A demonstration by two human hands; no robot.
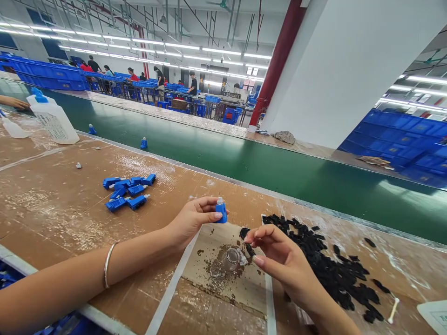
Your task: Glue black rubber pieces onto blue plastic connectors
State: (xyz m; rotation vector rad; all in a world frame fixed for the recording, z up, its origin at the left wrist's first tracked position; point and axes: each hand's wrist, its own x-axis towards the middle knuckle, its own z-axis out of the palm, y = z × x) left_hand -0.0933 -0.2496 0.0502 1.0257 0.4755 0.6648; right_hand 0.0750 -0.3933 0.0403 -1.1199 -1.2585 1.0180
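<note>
Workbench point(52, 223) of brown cardboard around a glass jar point(230, 259) lying on its side: black pieces point(331, 270) heap right of the jar; above it, the left hand point(193, 221) grips a blue plastic connector point(221, 210); right fingertips point(247, 238) nearly close at a small black piece point(250, 250), hold unclear.

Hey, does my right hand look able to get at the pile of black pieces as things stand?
Probably yes. Your right hand is right beside the pile of black pieces, with nothing between them. Your left hand and its blue plastic part are off to the other side.
</note>
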